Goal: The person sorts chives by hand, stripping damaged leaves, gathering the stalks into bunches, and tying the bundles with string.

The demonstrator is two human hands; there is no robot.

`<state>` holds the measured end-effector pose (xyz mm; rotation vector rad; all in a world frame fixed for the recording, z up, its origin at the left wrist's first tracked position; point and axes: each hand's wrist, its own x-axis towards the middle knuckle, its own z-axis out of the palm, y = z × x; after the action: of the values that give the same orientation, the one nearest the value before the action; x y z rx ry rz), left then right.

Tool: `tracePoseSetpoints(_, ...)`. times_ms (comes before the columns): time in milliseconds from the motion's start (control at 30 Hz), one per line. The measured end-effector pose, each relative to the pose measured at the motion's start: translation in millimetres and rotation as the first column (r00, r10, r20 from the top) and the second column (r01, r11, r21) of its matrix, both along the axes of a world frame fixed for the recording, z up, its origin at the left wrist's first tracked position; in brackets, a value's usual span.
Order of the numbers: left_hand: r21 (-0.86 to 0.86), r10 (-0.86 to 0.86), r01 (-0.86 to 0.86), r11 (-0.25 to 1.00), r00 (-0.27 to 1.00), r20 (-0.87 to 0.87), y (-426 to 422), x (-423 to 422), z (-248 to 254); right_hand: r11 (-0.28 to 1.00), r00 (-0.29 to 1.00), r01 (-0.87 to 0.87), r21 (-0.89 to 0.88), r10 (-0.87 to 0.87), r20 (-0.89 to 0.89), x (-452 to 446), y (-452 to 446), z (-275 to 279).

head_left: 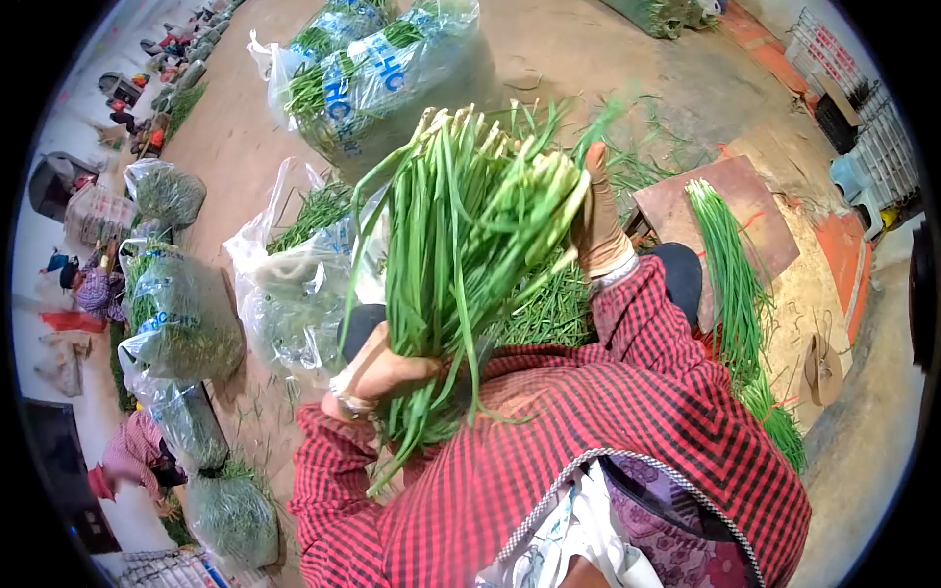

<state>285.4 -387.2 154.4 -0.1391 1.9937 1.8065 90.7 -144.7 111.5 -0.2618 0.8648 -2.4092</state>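
Observation:
A large bunch of garlic chives [431, 245], with long green leaves and pale stem ends, is raised in front of my chest. My left hand [387, 367] is closed around its leafy lower part. At the pale ends on the right, my right hand [600, 216] lies flat against the stems with its visible fingers stretched upward; part of it is hidden by the bunch. Loose greens [549, 309] lie below and behind the bunch, between my knees. To the right, a tidy bundle of chives [725, 265] rests partly on a reddish-brown board [668, 204].
Clear plastic bags of greens stand ahead, one [421, 83] at the back and another [304, 304] by my left knee. More filled bags [186, 314] line the left side, near other people [137, 456]. A slipper [821, 370] lies at right; crates [882, 147] stand by the wall.

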Motion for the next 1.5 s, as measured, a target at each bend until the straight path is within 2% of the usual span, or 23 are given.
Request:
tracePoseSetpoints(67, -0.047, -0.071, 0.072, 0.996, 0.997, 0.024, -17.6, 13.3, -2.2, 0.972, 0.972, -0.233, -0.032, 0.232, -0.02, 3.2, 1.2, 3.2)
tracePoseSetpoints(100, -0.043, -0.053, 0.056, 0.998, 0.996, 0.069, -20.6, 22.4, -2.1, 0.932, 0.991, -0.092, 0.35, 0.121, -0.063, 9.5, 4.1, 12.0)
tracePoseSetpoints(133, -0.038, -0.036, 0.041, 0.998, 0.992, 0.118, -21.1, 31.8, -1.9, 0.84, 0.959, -0.147, 0.522, 0.25, -0.133, -0.4, 7.1, -6.2)
tracePoseSetpoints(200, -0.043, -0.063, 0.069, 0.997, 0.99, 0.123, -18.9, 50.1, -13.4, 0.694, 0.877, -0.097, 0.713, 0.398, -0.268, 2.5, 9.8, -20.6)
tracePoseSetpoints(267, 0.041, -0.055, 0.047, 0.998, 0.969, 0.24, -9.4, 65.4, -28.5, 0.402, 0.875, 0.028, 0.915, 0.433, -0.217, -1.8, 1.4, -64.2)
tracePoseSetpoints(300, 0.026, -0.031, 0.029, 0.999, 0.993, 0.112, 0.3, 72.4, -40.3, 0.469, 0.902, -0.027, 0.883, 0.393, -0.18, 0.1, 0.7, -79.0)
tracePoseSetpoints(333, 0.041, -0.078, 0.072, 0.997, 0.981, 0.178, 3.7, 76.0, -47.8, 0.534, 0.925, -0.075, 0.842, 0.353, -0.141, 1.2, 0.7, -91.2)
tracePoseSetpoints(433, 0.096, -0.065, 0.05, 0.994, 0.985, 0.161, 21.7, 84.9, -69.3, 0.428, 0.959, 0.072, 0.901, 0.219, -0.181, -12.1, -1.2, -101.4)
tracePoseSetpoints(533, 0.372, 0.113, -0.198, 0.907, 0.965, 0.238, 39.3, 79.4, -66.7, 0.623, 0.943, 0.126, 0.772, 0.166, -0.288, -26.3, 2.9, -107.1)
tracePoseSetpoints(633, 0.498, 0.053, -0.239, 0.833, 0.932, 0.36, 32.3, 78.6, -79.4, 0.494, 0.962, 0.269, 0.826, -0.097, -0.255, -49.1, 8.5, -96.7)
tracePoseSetpoints(767, 0.416, 0.208, -0.324, 0.85, 0.931, 0.299, 21.6, 94.7, -90.4, 0.521, 0.897, 0.396, 0.756, -0.394, -0.198, -89.2, 60.0, -65.1)
tracePoseSetpoints(800, 0.413, 0.214, -0.329, 0.849, 0.929, 0.301, 20.5, 95.3, -90.2, 0.524, 0.9, 0.391, 0.757, -0.39, -0.195, -89.5, 67.8, -59.0)
tracePoseSetpoints(867, 0.395, 0.226, -0.369, 0.841, 0.904, 0.362, 19.3, 94.4, -90.4, 0.277, 0.926, 0.371, 0.887, -0.188, -0.329, -90.8, 79.5, -55.7)
tracePoseSetpoints(900, 0.417, 0.221, -0.382, 0.825, 0.896, 0.385, 18.5, 93.1, -88.8, 0.278, 0.927, 0.369, 0.887, -0.185, -0.327, -87.0, 83.4, -63.9)
tracePoseSetpoints(967, 0.401, 0.265, -0.426, 0.811, 0.879, 0.397, 19.4, 88.3, -80.8, 0.108, 0.754, 0.6, 0.792, 0.255, -0.606, -80.3, 92.6, -85.4)
tracePoseSetpoints(1000, 0.386, 0.308, -0.469, 0.794, 0.859, 0.409, 20.5, 86.1, -76.2, 0.108, 0.753, 0.6, 0.792, 0.257, -0.606, -87.2, 104.2, -83.9)
tracePoseSetpoints(1067, 0.374, 0.335, -0.484, 0.791, 0.854, 0.398, 20.1, 87.3, -71.7, 0.174, 0.891, 0.408, 0.896, -0.291, -0.349, -107.6, 134.7, -83.3)
tracePoseSetpoints(1200, 0.29, 0.311, -0.434, 0.853, 0.869, 0.386, 5.7, 93.1, -77.9, 0.381, 0.85, 0.424, 0.822, -0.481, -0.215, -121.8, 168.8, -99.0)
tracePoseSetpoints(1233, 0.343, 0.288, -0.421, 0.839, 0.881, 0.376, 3.3, 92.5, -82.3, 0.205, 0.925, 0.374, 0.904, -0.016, -0.379, -101.0, 148.8, -87.0)
tracePoseSetpoints(1267, 0.396, 0.265, -0.408, 0.823, 0.891, 0.368, 2.8, 92.0, -84.7, 0.005, 0.808, 0.401, 0.916, 0.469, -0.356, -78.2, 127.6, -73.4)
tracePoseSetpoints(1333, 0.335, 0.316, -0.442, 0.832, 0.874, 0.369, 13.9, 86.8, -80.7, -0.006, 0.364, 0.47, 0.883, 0.912, -0.188, -36.4, 86.3, -40.6)
tracePoseSetpoints(1400, 0.349, 0.31, -0.441, 0.827, 0.875, 0.371, 17.5, 83.5, -82.3, 0.229, 0.345, 0.525, 0.82, 0.823, -0.451, -13.0, 58.9, -21.3)
tracePoseSetpoints(1500, 0.361, 0.254, -0.412, 0.836, 0.876, 0.41, 19.5, 82.6, -85.2, 0.567, 0.067, 0.584, 0.58, 0.679, -0.731, 6.5, 17.0, -15.0)
